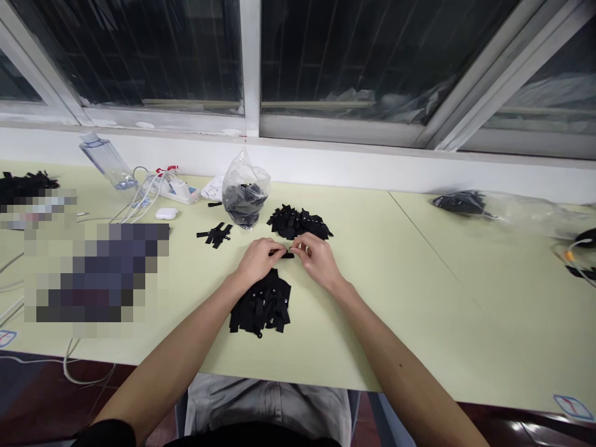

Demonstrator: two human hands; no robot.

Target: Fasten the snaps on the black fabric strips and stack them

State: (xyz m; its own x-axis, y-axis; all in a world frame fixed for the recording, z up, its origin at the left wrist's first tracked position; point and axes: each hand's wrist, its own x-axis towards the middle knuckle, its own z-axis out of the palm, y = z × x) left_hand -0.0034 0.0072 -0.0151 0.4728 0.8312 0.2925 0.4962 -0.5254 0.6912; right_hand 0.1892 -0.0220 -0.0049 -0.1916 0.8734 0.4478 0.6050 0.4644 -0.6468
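My left hand [262, 256] and my right hand [318, 257] meet over the table, fingertips pinched a short gap apart. Between them shows a short black strip [289, 255] that looks like a zipper, its near end at my left fingertips. A tiny dark piece is at my right fingertips, too small to name. Just beyond the hands lies a heap of similar black strips [298, 222]. Nearer my body, partly under my left wrist, another pile of black strips [263, 303] is spread out, with small pale marks on some.
Left of the hands lie a few loose black strips [215, 234] and a clear bag [245, 192] holding dark pieces. Further left are a power strip [179, 190], a white earbud case [166, 213] and a tilted bottle [108, 161]. Another plastic bag [512, 214] lies far right.
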